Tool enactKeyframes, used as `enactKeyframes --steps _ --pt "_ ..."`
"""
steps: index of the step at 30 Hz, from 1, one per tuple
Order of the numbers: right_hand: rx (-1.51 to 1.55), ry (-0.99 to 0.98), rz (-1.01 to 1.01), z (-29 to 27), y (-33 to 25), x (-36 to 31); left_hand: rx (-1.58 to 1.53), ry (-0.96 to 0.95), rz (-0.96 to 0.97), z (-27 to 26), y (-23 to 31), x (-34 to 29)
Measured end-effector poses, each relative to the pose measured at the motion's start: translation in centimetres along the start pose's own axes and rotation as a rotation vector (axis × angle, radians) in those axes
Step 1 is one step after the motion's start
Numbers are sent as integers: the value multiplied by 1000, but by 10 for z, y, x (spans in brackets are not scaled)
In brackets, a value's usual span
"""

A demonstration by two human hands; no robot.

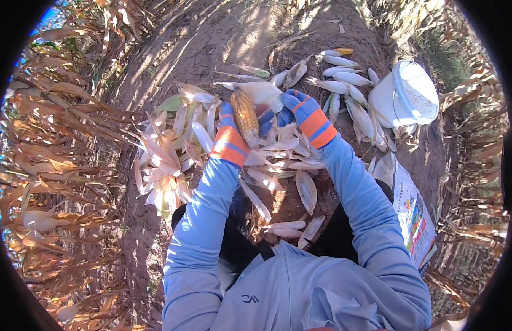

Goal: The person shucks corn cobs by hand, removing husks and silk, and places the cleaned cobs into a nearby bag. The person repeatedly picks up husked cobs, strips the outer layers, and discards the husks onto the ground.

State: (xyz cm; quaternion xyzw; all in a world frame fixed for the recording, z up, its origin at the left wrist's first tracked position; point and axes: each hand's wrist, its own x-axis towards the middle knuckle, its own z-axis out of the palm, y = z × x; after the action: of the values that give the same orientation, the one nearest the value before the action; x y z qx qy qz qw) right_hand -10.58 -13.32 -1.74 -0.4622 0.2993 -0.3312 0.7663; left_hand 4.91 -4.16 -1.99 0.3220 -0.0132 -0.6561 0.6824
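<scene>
An ear of corn with yellow kernels lies bare along its near side, tilted, in my left hand, which wears an orange and blue knit glove. A pale husk is peeled back at the ear's far end and stretches to the right. My right hand, gloved the same way, is closed with its fingertips on the husk's right edge. Loose stripped husks lie beneath both hands and between my legs.
A heap of dry husks is on the left. Several unhusked ears lie at the far right, beside a white bucket tipped on its side. A printed sack lies by my right leg. Dry corn stalks line both sides.
</scene>
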Motion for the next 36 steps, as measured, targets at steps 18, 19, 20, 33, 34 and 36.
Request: enactKeyframes --steps 18,19,20,33,34,36 --pt "-106 114 135 -50 1 22 331 -85 -10 -10 1 2" --pt "-219 31 199 -40 1 18 337 -89 -29 -10 -1 3" --pt "-217 1 210 -31 0 15 321 -119 -53 -11 -3 3" --pt "-47 -11 -53 -16 -12 10 523 -191 -66 -2 -28 -5" --pt "-63 17 -67 -15 -15 10 567 -175 -30 -3 -29 -5" --pt "-94 73 -94 -16 -20 10 578 -121 -18 -9 -26 0"
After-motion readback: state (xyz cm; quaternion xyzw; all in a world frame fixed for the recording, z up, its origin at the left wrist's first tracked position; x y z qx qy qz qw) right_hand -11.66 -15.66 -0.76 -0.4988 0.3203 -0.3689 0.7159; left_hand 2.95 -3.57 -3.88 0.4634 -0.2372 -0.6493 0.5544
